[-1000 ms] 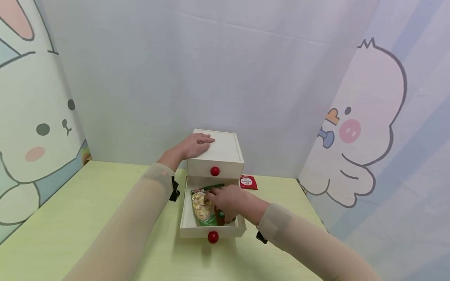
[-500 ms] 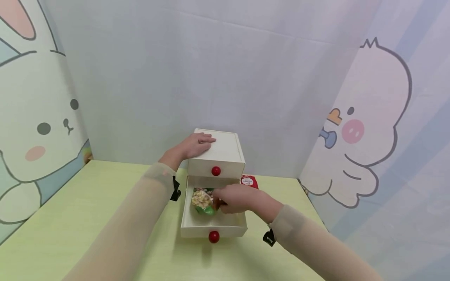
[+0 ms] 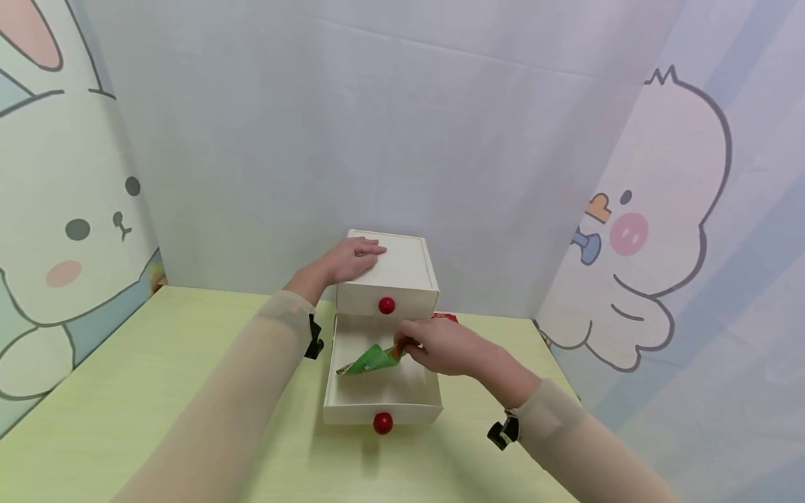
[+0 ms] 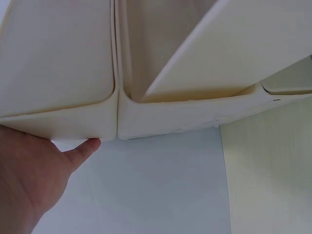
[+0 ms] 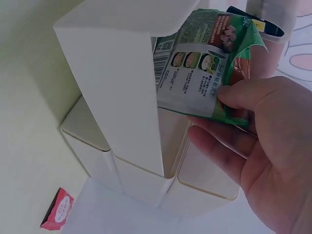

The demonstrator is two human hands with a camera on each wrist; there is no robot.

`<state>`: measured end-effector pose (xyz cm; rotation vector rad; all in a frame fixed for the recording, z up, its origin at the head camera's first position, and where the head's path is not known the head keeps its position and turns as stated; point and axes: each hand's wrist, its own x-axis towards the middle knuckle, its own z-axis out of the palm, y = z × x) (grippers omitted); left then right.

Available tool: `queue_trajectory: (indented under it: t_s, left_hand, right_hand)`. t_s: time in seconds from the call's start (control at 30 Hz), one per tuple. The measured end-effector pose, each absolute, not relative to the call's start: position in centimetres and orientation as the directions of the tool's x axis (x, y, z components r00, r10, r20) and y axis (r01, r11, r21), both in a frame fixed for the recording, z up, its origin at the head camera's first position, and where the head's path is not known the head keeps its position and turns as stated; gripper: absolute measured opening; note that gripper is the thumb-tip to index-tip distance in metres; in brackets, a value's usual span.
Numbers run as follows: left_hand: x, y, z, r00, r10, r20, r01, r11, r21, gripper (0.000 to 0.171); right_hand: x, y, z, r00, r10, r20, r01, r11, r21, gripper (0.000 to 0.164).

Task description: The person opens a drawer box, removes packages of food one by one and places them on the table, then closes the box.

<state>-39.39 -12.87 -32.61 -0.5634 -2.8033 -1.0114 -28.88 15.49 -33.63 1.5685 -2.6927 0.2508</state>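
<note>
My right hand (image 3: 443, 346) pinches a green food packet (image 3: 372, 359) by one edge, thumb against fingers. The packet is tilted above the pulled-out lower drawer (image 3: 402, 393) of a small white drawer unit (image 3: 402, 262). In the right wrist view, the back of the packet (image 5: 192, 80) shows printed text and small pictures, with my thumb pressed near its edge. My left hand (image 3: 349, 260) rests on top of the unit, fingers extended. In the left wrist view, the thumb of my left hand (image 4: 34, 170) lies along the unit's side.
A red packet (image 3: 445, 317) lies on the yellow-green table (image 3: 207, 377) behind my right hand, mostly hidden in the head view. Red knobs sit on the closed upper drawer (image 3: 358, 299) and the lower one. A grey curtain (image 3: 283, 140) hangs behind the unit.
My right hand has gripped the green packet and lifted it off the drawer floor, rightwards and tilted. My left hand has stayed on top of the unit.
</note>
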Motion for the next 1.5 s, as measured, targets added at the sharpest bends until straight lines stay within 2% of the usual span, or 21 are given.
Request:
queue_trajectory:
  t_s: [0.3, 0.73, 1.07, 1.27, 1.4, 1.5]
  left_hand:
    - [-39.3, -12.7, -32.5, -0.931, 0.303, 0.206, 0.364, 0.716, 0.596, 0.052]
    - [-39.2, -12.6, -32.6, -0.93, 0.291, 0.224, 0.367, 0.704, 0.608, 0.052]
    - [-39.3, -12.7, -32.6, -0.926, 0.295, 0.235, 0.377, 0.701, 0.606, 0.052]
    - [-39.2, -12.9, -32.6, -0.929, 0.294, 0.227, 0.371, 0.702, 0.608, 0.053]
    - [-39.2, -12.9, -32.5, -0.925, 0.298, 0.235, 0.379, 0.694, 0.611, 0.053]
    - [-39.0, -12.9, -32.3, -0.925, 0.3, 0.234, 0.38, 0.691, 0.615, 0.052]
  right_hand:
    - [-28.1, 17.7, -33.6, -0.544, -0.821, 0.173, -0.837, 0.518, -0.174, 0.01]
    - [-27.8, 22.4, -32.7, -0.524, -0.747, 0.408, -0.852, 0.457, -0.257, 0.022]
    - [-27.5, 27.1, -32.1, -0.552, -0.626, 0.55, -0.821, 0.523, -0.229, 0.032]
    - [-27.5, 29.6, -32.3, -0.541, -0.573, 0.615, -0.813, 0.542, -0.21, 0.034]
    - [-28.2, 31.4, -33.2, -0.587, -0.534, 0.609, -0.778, 0.58, -0.241, 0.03]
    - [-29.0, 32.8, -34.2, -0.685, -0.49, 0.539, -0.701, 0.646, -0.304, 0.022]
